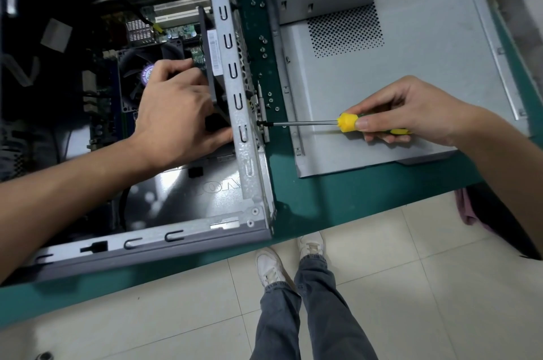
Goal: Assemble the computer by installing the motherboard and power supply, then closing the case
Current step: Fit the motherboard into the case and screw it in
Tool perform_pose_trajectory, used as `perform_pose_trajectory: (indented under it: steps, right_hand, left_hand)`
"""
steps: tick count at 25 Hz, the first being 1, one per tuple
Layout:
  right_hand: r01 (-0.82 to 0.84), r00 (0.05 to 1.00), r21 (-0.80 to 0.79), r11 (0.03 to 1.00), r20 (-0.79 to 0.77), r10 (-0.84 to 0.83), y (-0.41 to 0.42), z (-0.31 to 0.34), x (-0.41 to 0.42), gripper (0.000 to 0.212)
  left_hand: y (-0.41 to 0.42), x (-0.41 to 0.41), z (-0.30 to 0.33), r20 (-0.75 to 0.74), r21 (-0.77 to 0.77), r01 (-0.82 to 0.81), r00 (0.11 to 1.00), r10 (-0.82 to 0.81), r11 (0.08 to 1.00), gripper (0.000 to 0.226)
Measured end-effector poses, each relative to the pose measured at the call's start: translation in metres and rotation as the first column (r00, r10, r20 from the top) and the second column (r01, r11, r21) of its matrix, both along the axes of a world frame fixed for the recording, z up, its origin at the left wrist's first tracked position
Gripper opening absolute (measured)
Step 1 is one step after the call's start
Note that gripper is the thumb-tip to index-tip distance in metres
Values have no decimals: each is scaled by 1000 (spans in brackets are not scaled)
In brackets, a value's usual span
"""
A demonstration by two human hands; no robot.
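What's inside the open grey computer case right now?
Inside the grey computer case: a green motherboard, a black cooling fan and a black power supply. The left hand covers what it grips by the rear wall.

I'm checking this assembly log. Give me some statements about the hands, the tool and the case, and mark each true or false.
1. The right hand holds a screwdriver. True.
2. The screwdriver's tip points at the rear wall of the case from outside. True.
3. The left hand rests on the floor. False: it reaches inside the case and holds a black part by the rear wall.
4. The side panel is fitted on the case. False: it lies flat on the table, right of the case.
5. Loose screws lie on the table between case and panel. True.
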State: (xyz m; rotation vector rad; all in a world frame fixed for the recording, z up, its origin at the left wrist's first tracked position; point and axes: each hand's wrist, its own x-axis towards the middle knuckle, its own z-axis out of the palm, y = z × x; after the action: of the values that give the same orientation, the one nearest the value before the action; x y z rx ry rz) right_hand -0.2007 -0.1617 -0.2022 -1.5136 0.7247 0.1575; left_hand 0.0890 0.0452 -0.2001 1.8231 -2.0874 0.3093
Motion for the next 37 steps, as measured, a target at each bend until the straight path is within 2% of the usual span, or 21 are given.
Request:
perform_pose_trajectory:
  steps: [7,11,15,18,28,37]
  right_hand:
    - [-13,1000,4,1000,1,13,0,2,1,40]
    - [-1,1000,-63,998,21,3,4,5,1,42]
    - [7,999,-1,1000,36,-7,2,6,3,38]
    - [-13,1000,-25,1000,3,13,0,7,3,38]
    - [-11,999,-14,1000,31,11,-2,4,0,37]
    - [-25,999,-7,1000,38,25,-1,3,1,37]
  left_hand:
    - [1,0,-1,-25,12,7,1000,-6,1000,69]
    - [0,-1,0,-14,5,-14,1000,14,1000,70]
    - [1,0,0,-17,3,-6,1000,6,1000,68]
    - [1,0,-2,-9,9,-16,1000,16,1000,70]
    - [-1,1,-4,-9,-10,-26,1000,26,1000,61]
    - [-2,0,-2,3,-2,-24,1000,24,1000,63]
